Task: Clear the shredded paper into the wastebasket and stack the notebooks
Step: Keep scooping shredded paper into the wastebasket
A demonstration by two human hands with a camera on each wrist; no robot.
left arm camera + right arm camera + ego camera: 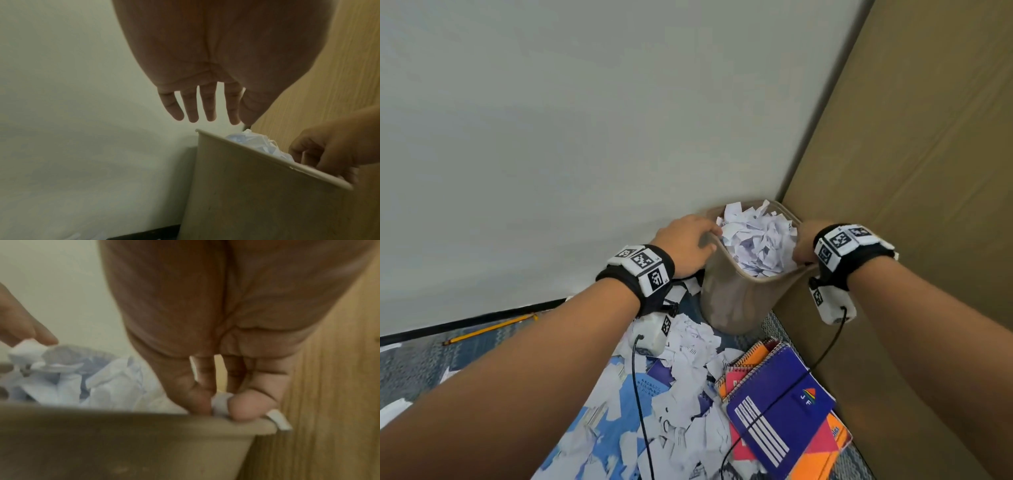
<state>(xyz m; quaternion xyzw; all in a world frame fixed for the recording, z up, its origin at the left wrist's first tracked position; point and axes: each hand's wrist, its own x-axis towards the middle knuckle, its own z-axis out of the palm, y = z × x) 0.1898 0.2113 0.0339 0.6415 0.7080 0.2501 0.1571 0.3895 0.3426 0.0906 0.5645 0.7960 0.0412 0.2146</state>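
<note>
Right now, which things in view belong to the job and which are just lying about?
Job:
wastebasket, packed with scraps
shredded paper on the floor
spiral notebooks
right hand, gripping the rim
left hand, fingers straight

Lying about:
yellow pencil
cardboard panel

Your bare forearms wear black wrist straps carrying white blocks printed with black square markers; thin black cables trail from both.

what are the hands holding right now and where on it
The right hand grips the wastebasket at its rim's right side, thumb on the rim. The left hand holds nothing, fingers straight.
</note>
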